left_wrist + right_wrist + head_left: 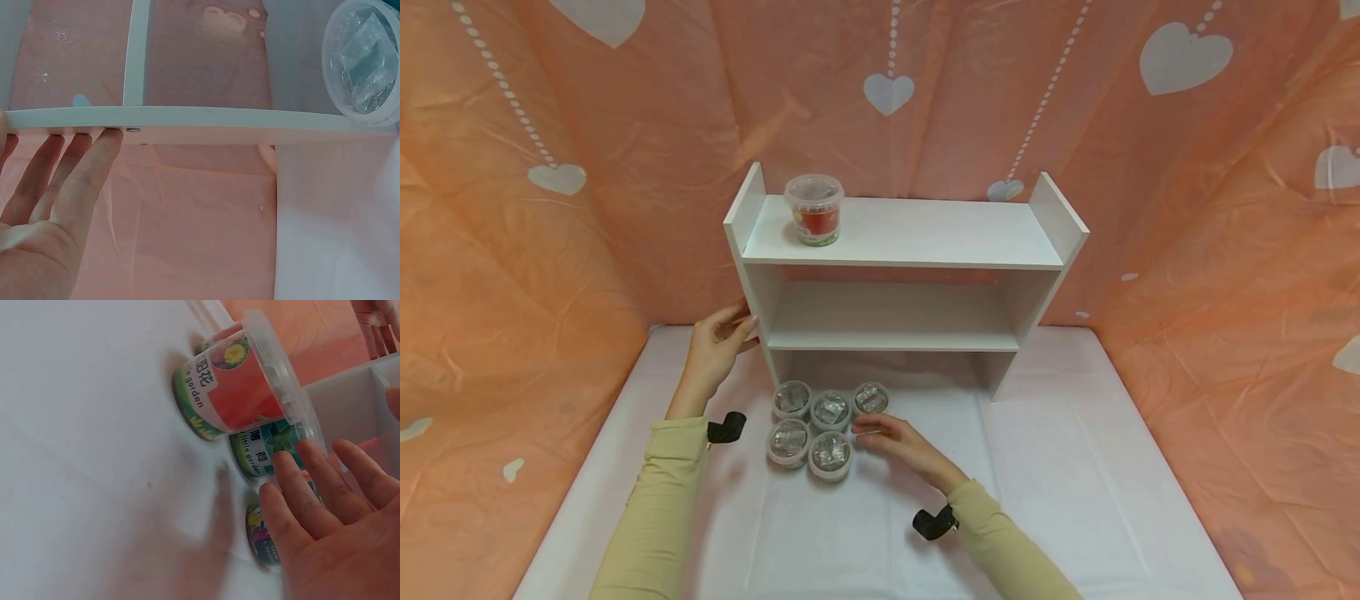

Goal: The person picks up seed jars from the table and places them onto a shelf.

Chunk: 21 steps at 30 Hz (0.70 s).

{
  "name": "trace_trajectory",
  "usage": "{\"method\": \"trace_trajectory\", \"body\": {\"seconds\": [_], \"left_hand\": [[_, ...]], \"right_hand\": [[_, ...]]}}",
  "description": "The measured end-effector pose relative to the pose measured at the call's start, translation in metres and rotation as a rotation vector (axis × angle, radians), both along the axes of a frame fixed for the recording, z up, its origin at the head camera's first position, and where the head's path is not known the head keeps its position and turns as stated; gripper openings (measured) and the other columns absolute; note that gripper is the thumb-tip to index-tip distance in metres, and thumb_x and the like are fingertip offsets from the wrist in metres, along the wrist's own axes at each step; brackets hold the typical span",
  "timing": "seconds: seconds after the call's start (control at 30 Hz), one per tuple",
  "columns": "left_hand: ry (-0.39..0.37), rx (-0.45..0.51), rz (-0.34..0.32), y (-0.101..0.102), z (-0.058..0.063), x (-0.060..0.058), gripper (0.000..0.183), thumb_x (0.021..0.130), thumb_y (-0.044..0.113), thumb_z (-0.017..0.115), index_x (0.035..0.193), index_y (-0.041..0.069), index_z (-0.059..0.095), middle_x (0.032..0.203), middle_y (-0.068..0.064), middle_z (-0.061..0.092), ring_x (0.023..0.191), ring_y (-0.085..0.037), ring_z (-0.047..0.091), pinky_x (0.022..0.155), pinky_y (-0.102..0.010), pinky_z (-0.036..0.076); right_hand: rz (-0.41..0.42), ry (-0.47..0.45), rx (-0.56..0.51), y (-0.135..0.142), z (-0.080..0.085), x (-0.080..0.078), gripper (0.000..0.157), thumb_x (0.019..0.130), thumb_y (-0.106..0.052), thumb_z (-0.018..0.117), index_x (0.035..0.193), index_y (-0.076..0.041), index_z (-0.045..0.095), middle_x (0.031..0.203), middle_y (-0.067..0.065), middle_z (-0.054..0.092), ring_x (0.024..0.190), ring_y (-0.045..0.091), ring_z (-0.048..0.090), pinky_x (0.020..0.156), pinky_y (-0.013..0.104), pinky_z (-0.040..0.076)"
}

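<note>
My left hand (pixel 713 342) is at the left side panel (pixel 743 225) of a white shelf unit. In the left wrist view its straight fingers (pixel 84 178) touch the panel's outer face with their tips. My right hand (pixel 906 450) hovers low over the table with fingers extended, holding nothing. Its fingertips are right by the back right cup (pixel 871 398) in a cluster of several lidded plastic cups. Silvery packets show through the clear lids. In the right wrist view a red-labelled cup (pixel 244 387), printed "little garden", stands before a green-labelled cup (pixel 269 447).
One lidded cup with a red label (pixel 816 218) stands at the left of the shelf's top board (pixel 917 233). Below it is a middle board (pixel 895 317). A white cloth covers the table (pixel 1060 500). Orange curtains (pixel 940 100) with hearts hang behind and at both sides.
</note>
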<state>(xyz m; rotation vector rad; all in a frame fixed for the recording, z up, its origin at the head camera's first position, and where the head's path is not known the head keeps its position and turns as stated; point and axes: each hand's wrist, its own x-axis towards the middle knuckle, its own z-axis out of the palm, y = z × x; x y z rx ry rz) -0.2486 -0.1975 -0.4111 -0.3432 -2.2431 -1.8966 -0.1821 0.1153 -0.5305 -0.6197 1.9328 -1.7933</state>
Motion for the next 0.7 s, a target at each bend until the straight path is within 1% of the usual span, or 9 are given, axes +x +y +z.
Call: {"method": "trace_trajectory", "body": {"seconds": [0.13, 0.23, 0.3, 0.37, 0.47, 0.6, 0.7], "left_hand": [[-0.004, 0.001, -0.002, 0.001, 0.001, 0.001, 0.049, 0.097, 0.016, 0.058, 0.141, -0.001, 0.044, 0.136, -0.024, 0.049, 0.111, -0.019, 0.058, 0.087, -0.037, 0.053], [-0.008, 0.002, -0.001, 0.001, 0.002, 0.001, 0.048, 0.097, 0.015, 0.057, 0.141, 0.000, 0.044, 0.136, -0.024, 0.048, 0.113, -0.025, 0.056, 0.088, -0.039, 0.052], [-0.011, 0.001, -0.001, 0.001, 0.002, 0.002, 0.048, 0.097, 0.014, 0.057, 0.141, 0.000, 0.044, 0.136, -0.024, 0.048, 0.114, -0.026, 0.056, 0.088, -0.041, 0.051], [-0.013, 0.001, 0.000, 0.001, 0.003, 0.002, 0.048, 0.097, 0.014, 0.057, 0.141, 0.001, 0.045, 0.137, -0.024, 0.048, 0.114, -0.027, 0.055, 0.088, -0.042, 0.051], [-0.014, -0.001, 0.002, 0.001, 0.003, 0.003, 0.048, 0.097, 0.014, 0.057, 0.141, 0.001, 0.044, 0.137, -0.024, 0.048, 0.114, -0.026, 0.055, 0.088, -0.042, 0.051], [-0.017, 0.003, 0.007, 0.002, 0.002, 0.002, 0.049, 0.097, 0.015, 0.058, 0.141, -0.001, 0.045, 0.136, -0.024, 0.048, 0.113, -0.023, 0.056, 0.087, -0.038, 0.052], [-0.012, 0.000, 0.008, 0.002, 0.000, 0.001, 0.049, 0.097, 0.016, 0.058, 0.141, -0.002, 0.045, 0.136, -0.024, 0.048, 0.112, -0.020, 0.057, 0.086, -0.036, 0.053]], "right_hand": [[0.028, -0.013, -0.015, -0.001, 0.005, 0.003, 0.042, 0.097, 0.000, 0.050, 0.136, 0.011, 0.042, 0.132, 0.028, 0.050, 0.122, 0.040, 0.047, 0.102, 0.031, 0.043], [0.054, -0.025, -0.025, -0.003, 0.012, 0.006, 0.044, 0.096, 0.000, 0.052, 0.136, 0.015, 0.039, 0.133, 0.031, 0.047, 0.122, 0.045, 0.046, 0.101, 0.031, 0.045], [0.066, -0.035, -0.031, -0.005, 0.012, 0.006, 0.046, 0.095, 0.000, 0.055, 0.136, 0.015, 0.038, 0.133, 0.032, 0.046, 0.122, 0.045, 0.046, 0.100, 0.031, 0.046], [0.074, -0.037, -0.037, -0.007, 0.006, 0.005, 0.048, 0.094, 0.001, 0.057, 0.136, 0.015, 0.038, 0.133, 0.031, 0.046, 0.122, 0.044, 0.046, 0.099, 0.031, 0.047], [0.073, -0.046, -0.038, -0.010, -0.004, 0.003, 0.051, 0.092, 0.001, 0.061, 0.137, 0.010, 0.040, 0.134, 0.027, 0.047, 0.124, 0.040, 0.046, 0.099, 0.032, 0.048], [0.060, -0.042, -0.027, -0.013, -0.014, 0.002, 0.054, 0.089, -0.002, 0.067, 0.137, 0.005, 0.044, 0.134, 0.022, 0.050, 0.123, 0.036, 0.048, 0.101, 0.037, 0.046], [0.064, -0.026, -0.024, -0.015, -0.019, 0.001, 0.056, 0.087, 0.000, 0.068, 0.136, 0.005, 0.044, 0.135, 0.022, 0.049, 0.122, 0.035, 0.049, 0.103, 0.041, 0.044]]}}
